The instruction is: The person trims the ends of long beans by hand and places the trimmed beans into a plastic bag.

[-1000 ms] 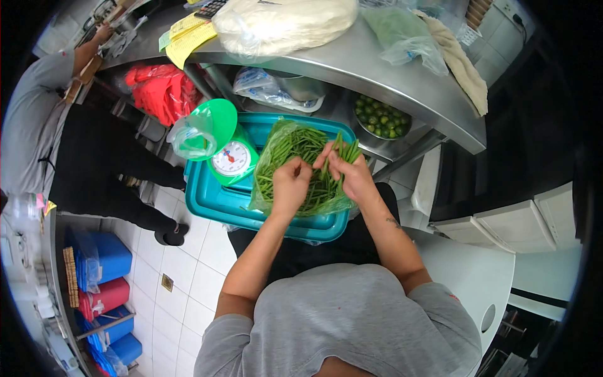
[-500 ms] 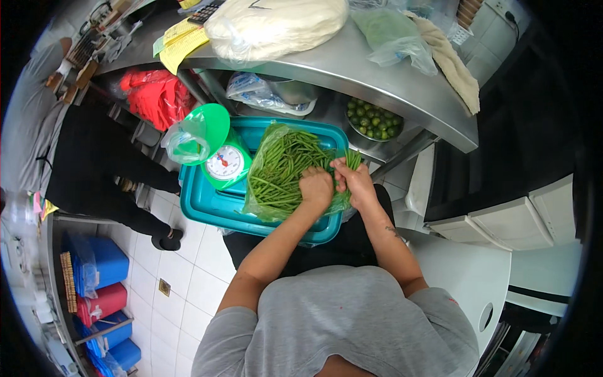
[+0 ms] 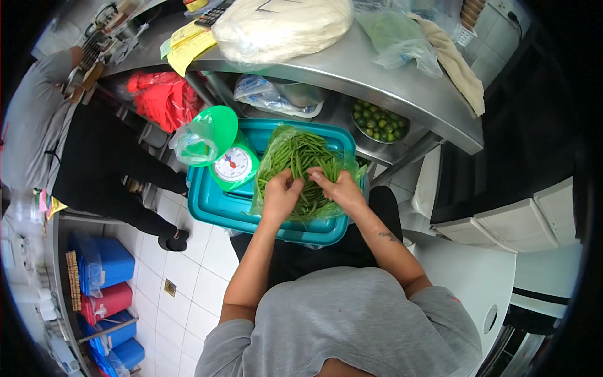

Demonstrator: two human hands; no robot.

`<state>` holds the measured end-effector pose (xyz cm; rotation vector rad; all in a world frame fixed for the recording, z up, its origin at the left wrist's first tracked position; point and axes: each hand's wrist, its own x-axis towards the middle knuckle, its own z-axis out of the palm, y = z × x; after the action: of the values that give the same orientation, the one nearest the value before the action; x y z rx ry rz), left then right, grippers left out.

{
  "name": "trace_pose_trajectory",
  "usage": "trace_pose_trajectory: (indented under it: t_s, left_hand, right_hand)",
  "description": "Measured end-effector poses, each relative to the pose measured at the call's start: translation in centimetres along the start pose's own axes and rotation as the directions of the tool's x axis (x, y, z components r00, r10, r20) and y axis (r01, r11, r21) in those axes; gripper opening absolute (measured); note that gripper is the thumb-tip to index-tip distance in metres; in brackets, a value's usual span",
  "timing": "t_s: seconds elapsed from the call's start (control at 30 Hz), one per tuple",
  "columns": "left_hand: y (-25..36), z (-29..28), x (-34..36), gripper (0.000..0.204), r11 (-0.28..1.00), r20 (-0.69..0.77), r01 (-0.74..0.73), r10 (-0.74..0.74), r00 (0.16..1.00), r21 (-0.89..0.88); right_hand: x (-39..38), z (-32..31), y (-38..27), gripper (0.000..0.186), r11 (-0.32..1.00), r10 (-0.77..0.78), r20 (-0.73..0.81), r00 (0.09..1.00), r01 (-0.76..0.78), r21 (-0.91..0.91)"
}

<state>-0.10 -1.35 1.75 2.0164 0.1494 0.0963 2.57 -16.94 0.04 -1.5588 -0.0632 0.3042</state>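
A heap of long green beans [image 3: 304,147] lies in an opened clear plastic bag [image 3: 259,200] on a teal plastic lid or tray [image 3: 202,204] before me. My left hand [image 3: 281,196] is over the near left part of the heap, fingers curled and thumb pressed in on some beans. To its right, my right hand [image 3: 342,191] pinches beans between thumb and fingers. The two hands are apart, their fingertips pointing toward each other. Left of the bag, on the same teal surface, stands a green dial scale [image 3: 233,164]; a clear bag [image 3: 193,143] hangs over its round green pan [image 3: 221,125].
A steel table [image 3: 389,88] bears a big white bagged bundle [image 3: 282,28]. On its lower shelf sits a bowl of small green limes [image 3: 380,122]. A person in black trousers [image 3: 107,157] stands at left; blue bins [image 3: 103,264] line the lower left. A white surface [image 3: 465,283] is at right.
My left hand has moved left, away from my right hand. My right hand has shifted left from the bag's right edge to over the heap; the bunch upright in it no longer shows there.
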Motion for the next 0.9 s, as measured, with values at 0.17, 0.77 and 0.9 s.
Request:
trace_pose_trajectory:
  t_s: [0.17, 0.77, 0.9]
  left_hand:
    - [-0.6, 0.7, 0.0, 0.008, 0.87, -0.071, -0.359, 0.404, 0.912, 0.339]
    - [0.5, -1.5, 2.2, 0.02, 0.937, -0.153, -0.31, 0.333, 0.93, 0.16]
    - [2.1, -3.1, 3.3, 0.021, 0.8, -0.066, -0.537, 0.571, 0.818, 0.267]
  right_hand:
    - [0.8, 2.2, -0.8, 0.029, 0.998, 0.063, 0.098, 0.993, -0.064, 0.01]
    - [2.4, 0.4, -2.0, 0.016, 0.999, 0.041, 0.233, 0.972, -0.033, -0.04]
    - [2.9, -0.3, -1.5, 0.019, 0.991, 0.039, 0.362, 0.932, 0.01, -0.131]
